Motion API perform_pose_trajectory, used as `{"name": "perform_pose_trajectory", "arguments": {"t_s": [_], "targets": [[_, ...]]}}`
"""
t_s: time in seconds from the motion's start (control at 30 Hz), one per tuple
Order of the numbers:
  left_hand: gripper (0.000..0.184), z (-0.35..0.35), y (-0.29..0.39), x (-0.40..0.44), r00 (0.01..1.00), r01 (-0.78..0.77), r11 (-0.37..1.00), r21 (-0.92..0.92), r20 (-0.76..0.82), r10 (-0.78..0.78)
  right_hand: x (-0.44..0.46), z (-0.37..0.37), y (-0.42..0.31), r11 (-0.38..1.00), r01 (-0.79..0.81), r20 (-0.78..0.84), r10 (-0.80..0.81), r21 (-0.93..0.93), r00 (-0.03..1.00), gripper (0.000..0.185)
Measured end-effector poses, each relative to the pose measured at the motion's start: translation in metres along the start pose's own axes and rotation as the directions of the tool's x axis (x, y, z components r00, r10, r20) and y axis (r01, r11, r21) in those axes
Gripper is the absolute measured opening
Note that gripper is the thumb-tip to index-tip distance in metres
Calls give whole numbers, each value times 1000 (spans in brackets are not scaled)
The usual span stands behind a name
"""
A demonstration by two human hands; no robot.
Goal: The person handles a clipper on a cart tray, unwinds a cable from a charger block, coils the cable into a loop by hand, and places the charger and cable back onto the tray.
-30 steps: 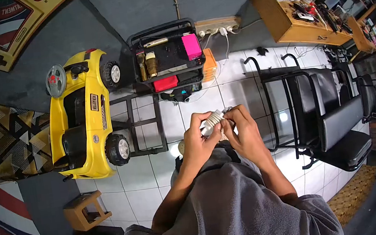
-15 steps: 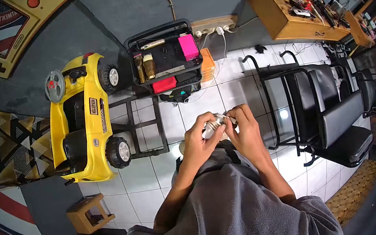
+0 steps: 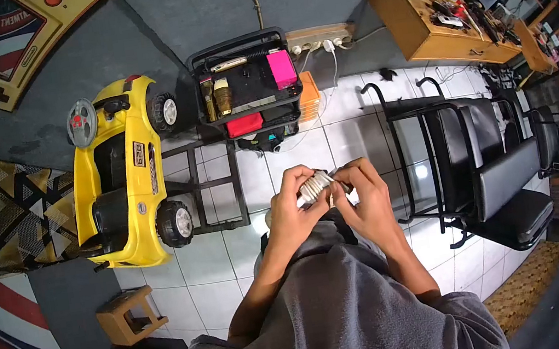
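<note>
A white cord [image 3: 314, 187] lies wound in several tight turns, held in front of my grey-clothed lap. What is under the turns, if anything, I cannot make out. My left hand [image 3: 292, 205] has its fingers and thumb closed around the near-left side of the bundle. On the other side, my right hand [image 3: 367, 194] pinches at the bundle's right end, where a short pale piece shows between the fingers. Its fingertips partly hide that end.
Ahead stands a black trolley [image 3: 245, 79] with clippers, a brush and a pink box. To the left is a yellow toy car [image 3: 126, 174]; black chairs [image 3: 482, 139] stand at right. A wooden counter [image 3: 431, 32] and a power strip [image 3: 317, 35] lie farther back.
The wound cord has turned in my hands, so more of its turns show. My left fingers have shifted slightly up and around it. The right fingers stay at its end.
</note>
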State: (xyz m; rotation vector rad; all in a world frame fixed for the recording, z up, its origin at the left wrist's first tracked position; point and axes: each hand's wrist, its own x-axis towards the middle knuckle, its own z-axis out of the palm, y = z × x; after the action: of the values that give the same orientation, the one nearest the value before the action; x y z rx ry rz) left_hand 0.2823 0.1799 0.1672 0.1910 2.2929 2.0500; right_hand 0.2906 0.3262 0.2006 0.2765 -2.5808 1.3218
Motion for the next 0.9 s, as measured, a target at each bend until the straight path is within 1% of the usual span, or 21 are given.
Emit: {"name": "perform_pose_trajectory", "arguments": {"t_s": [0.03, 0.07, 0.13, 0.17, 0.2, 0.23, 0.3, 0.33, 0.37, 0.4, 0.43, 0.5, 0.53, 0.57, 0.63, 0.67, 0.7, 0.77, 0.8, 0.83, 0.9], "targets": [[37, -2, -4, 0, 999, -46, 997, 61, -8, 46, 1, -1, -3, 1000, -10, 3, 10, 8, 1000, 14], [39, -3, -6, 0, 999, -37, 996, 82, 7, 36, 0, -2, -3, 1000, -14, 1, 14, 6, 1000, 14], [39, -2, -7, -2, 999, -37, 996, 82, -5, 38, 2, -2, -4, 994, -95, 46, 93, 46, 995, 16], [38, -2, -7, -3, 999, -41, 996, 84, -21, 43, 2, -2, -4, 994, -93, 46, 91, 48, 995, 16], [36, -2, -2, -4, 1000, 8, 999, 46, 18, -9, 3, -2, -5, 992, -99, -3, 99, 75, 995, 18], [36, -3, 1, -4, 1000, 9, 999, 45, 20, -10, 3, -4, -5, 989, -106, -52, 111, 99, 992, 20], [35, -6, 5, -5, 995, 8, 1000, 2, 101, -8, 5, -14, -5, 995, -82, -35, 84, 64, 996, 21], [35, -7, 4, -5, 995, 10, 1000, 2, 103, -10, 5, -18, -5, 984, -121, 19, 120, 128, 993, 21], [34, -8, 3, -5, 991, 0, 998, -56, 134, 8, 6, -22, -6, 968, -163, 74, 151, 189, 986, 21], [33, -9, 1, -4, 986, -8, 993, -116, 166, 27, 7, -27, -5, 923, -261, 148, 226, 283, 963, 21], [33, -12, -2, -3, 985, -8, 993, -117, 170, 28, 9, -34, -4, 923, -262, 145, 229, 282, 963, 21], [34, -20, -9, -1, 956, 15, 966, -259, 285, 62, 14, -47, 0, 928, -145, 303, 37, 343, 952, 22], [35, -24, -8, 1, 941, 10, 966, -260, 330, 79, 16, -52, 1, 876, -193, 357, 26, 442, 934, 21], [35, -26, -9, 1, 940, 11, 965, -262, 332, 79, 17, -54, 3, 877, -194, 356, 28, 440, 934, 21], [37, -29, -10, 2, 906, 125, 887, -445, 416, 81, 20, -59, 9, 766, -324, 490, 13, 555, 872, 20], [38, -30, -5, 0, 901, 187, 851, -491, 430, 51, 22, -60, 12, 750, -366, 531, 23, 551, 847, 16], [38, -30, -5, 0, 903, 185, 851, -492, 427, 51, 22, -56, 15, 750, -366, 533, 21, 550, 846, 16], [36, -29, -5, 1, 892, 130, 872, -472, 440, 105, 21, -46, 23, 794, -312, 446, 58, 522, 893, 15], [35, -28, -7, 0, 897, 114, 884, -453, 430, 105, 21, -46, 20, 813, -355, 499, 92, 462, 862, 15], [35, -27, -7, -2, 898, 115, 884, -453, 428, 102, 20, -42, 19, 812, -357, 502, 92, 462, 860, 15], [35, -25, -7, -2, 938, 134, 868, -479, 344, 45, 14, -30, 17, 567, -554, 535, 221, 610, 816, 17]]}}
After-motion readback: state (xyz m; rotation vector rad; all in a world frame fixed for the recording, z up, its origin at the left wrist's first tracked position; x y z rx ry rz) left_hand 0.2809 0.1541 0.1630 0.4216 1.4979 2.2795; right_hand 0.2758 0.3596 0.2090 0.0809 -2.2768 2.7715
